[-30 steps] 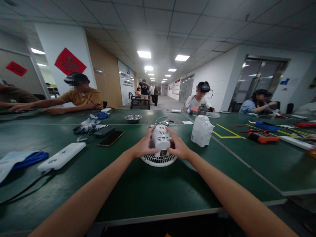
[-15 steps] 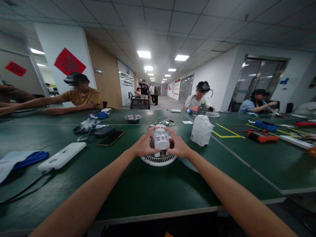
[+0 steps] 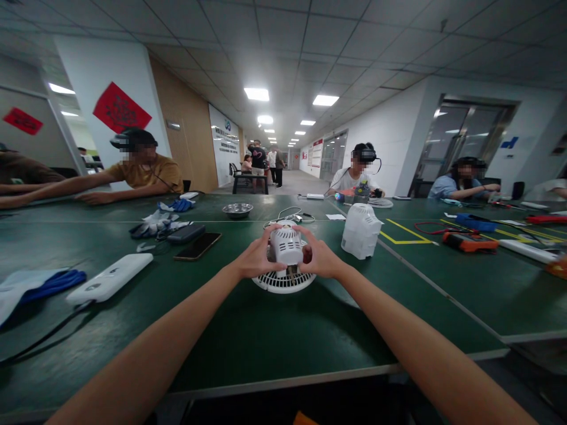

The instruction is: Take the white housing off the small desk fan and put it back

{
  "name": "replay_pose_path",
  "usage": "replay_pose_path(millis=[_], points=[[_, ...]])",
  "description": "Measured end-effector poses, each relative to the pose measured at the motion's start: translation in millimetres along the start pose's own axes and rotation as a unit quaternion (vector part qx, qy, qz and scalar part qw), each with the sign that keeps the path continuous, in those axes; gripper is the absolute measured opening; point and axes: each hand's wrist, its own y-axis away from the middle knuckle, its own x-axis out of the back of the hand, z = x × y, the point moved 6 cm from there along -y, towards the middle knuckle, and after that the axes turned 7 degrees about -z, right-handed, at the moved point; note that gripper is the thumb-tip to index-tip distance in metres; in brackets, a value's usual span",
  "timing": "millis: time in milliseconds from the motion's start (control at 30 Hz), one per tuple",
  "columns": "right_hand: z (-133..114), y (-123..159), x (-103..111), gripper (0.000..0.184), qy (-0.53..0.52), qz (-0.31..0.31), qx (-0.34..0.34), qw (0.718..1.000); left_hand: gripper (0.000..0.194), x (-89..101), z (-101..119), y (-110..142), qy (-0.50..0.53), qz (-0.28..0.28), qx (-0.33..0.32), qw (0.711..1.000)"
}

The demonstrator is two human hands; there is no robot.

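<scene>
Only our view had shifted slightly as our left hand [image 3: 253, 258] and right hand [image 3: 325, 260] pinched the vented white plastic housing [image 3: 287, 245], seemingly to steady it above the round white grille [image 3: 283, 288] on the green table [image 3: 266, 342].

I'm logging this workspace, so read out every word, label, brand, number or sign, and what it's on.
Nothing reads clearly enough to quote.
Large red diamond: decorative character, blurred.
Small red diamond: blurred.
White wall sign: lines of text, too small.
Wall posters: too small.
White oblong device: marks, too blurred.
Held white housing: none visible.
</scene>
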Motion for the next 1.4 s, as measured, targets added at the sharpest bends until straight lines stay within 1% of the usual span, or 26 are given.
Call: replay_pose_path(millis=[133, 267, 333, 500, 600, 733, 900, 967, 1067, 1200, 1300, 1333, 1400], points=[[1, 0, 0, 0.093, -0.01, -0.007, 0.002, 1.0, 0.102, 0.3, -2, 0, 0.002, -0.019, -0.012, 1.0], [1, 0, 0, 0.093, -0.019, -0.013, 0.002, 1.0, 0.119, -2.1, -6, -3, 0.005, -0.036, -0.043, 0.998], [1, -1, 0, 0.095, -0.02, -0.016, 0.003, 1.0, 0.123, -2.5, -6, -4, 0.001, -0.04, -0.046, 0.998], [-2, 0, -1, 0.093, -0.017, -0.027, 0.004, 0.999, 0.116, 1.1, 1, 0, -0.007, -0.034, -0.021, 0.999], [-4, 0, 0, 0.093, -0.008, -0.031, 0.003, 0.999, 0.113, 2.1, 2, 2, 0.0, -0.031, -0.02, 0.999], [-1, -5, 3, 0.094, 0.004, -0.039, 0.002, 0.999, 0.117, -1.1, -6, -2, -0.005, -0.017, -0.005, 1.0], [8, -15, 11, 0.099, 0.026, -0.051, 0.001, 0.998, 0.124, -3.6, -22, -5, -0.05, 0.017, 0.023, 0.998], [13, -16, 13, 0.103, 0.034, -0.041, 0.003, 0.999, 0.119, -4.1, -26, -4, -0.063, 0.019, 0.031, 0.997], [21, -12, 13, 0.108, 0.046, -0.011, -0.004, 0.999, 0.103, -4.8, -30, -2, -0.083, 0.018, 0.034, 0.996], [30, -4, 13, 0.1, 0.065, 0.034, -0.002, 0.997, 0.082, -2.8, -39, -1, -0.111, 0.048, 0.053, 0.991], [37, -1, 16, 0.092, 0.073, 0.055, -0.004, 0.996, 0.068, 1.8, -58, 0, -0.108, 0.081, 0.091, 0.987], [40, -1, 18, 0.09, 0.077, 0.059, -0.008, 0.995, 0.065, 3.8, -68, 1, -0.1, 0.092, 0.113, 0.984], [45, 0, 21, 0.085, 0.086, 0.065, -0.015, 0.994, 0.063, 5.9, -90, 4, -0.08, 0.095, 0.174, 0.977]])
